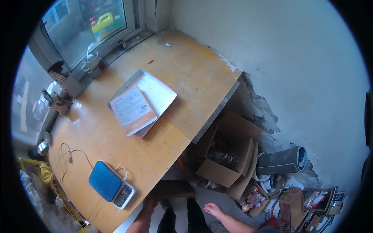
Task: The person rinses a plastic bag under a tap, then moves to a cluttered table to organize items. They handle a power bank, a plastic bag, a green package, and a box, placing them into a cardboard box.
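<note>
My left hand [150, 204] is low at the table's front edge, against the left end of a dark brown flat-topped object [173, 188], perhaps a stool or box. Its fingers are in shadow, so their grip cannot be made out. My right hand [214, 210] hangs in the air over the floor, loosely curled and holding nothing. A kitchen scale [105, 181] with a blue top and a white cable sits on the wooden table [96, 134]. Farther back, a printed flat box [132, 109] lies tilted across a shallow white tray-like box lid [157, 90].
An open cardboard box [221, 173] holding dark bags stands under the table's right end. Beside it are a rolled mat [279, 161], red-capped bottles [255, 198] and a closed carton [291, 206]. Cups [92, 62] and a pen holder [61, 104] line the window side. A yellow rack [65, 204] adjoins the left.
</note>
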